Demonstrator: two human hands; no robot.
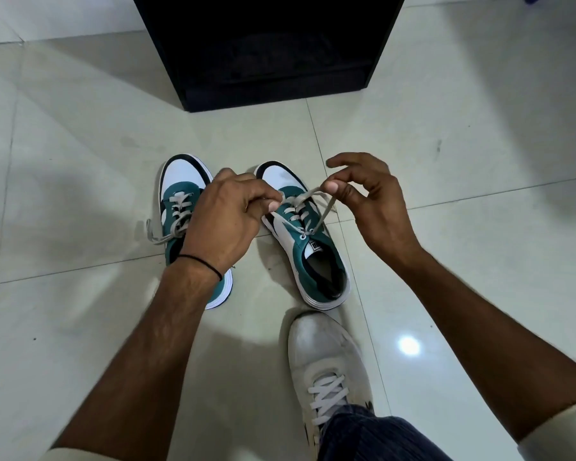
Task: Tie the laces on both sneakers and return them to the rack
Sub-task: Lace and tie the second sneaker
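Two green, white and black sneakers stand side by side on the tiled floor, toes pointing away from me. My left hand (225, 216) covers part of the left sneaker (180, 188) and pinches one end of the right sneaker's lace (300, 199). My right hand (366, 194) pinches the other end of that grey lace between thumb and forefinger, raised above the right sneaker (308, 254). The two ends cross over the tongue. The left sneaker's lace lies loose, trailing off its left side.
A black shoe rack (270, 58) stands on the floor straight ahead, its open shelves dark inside. My own foot in a white laced shoe (326, 361) rests on the tiles just behind the right sneaker. Pale glossy floor tiles (80, 144) spread to both sides.
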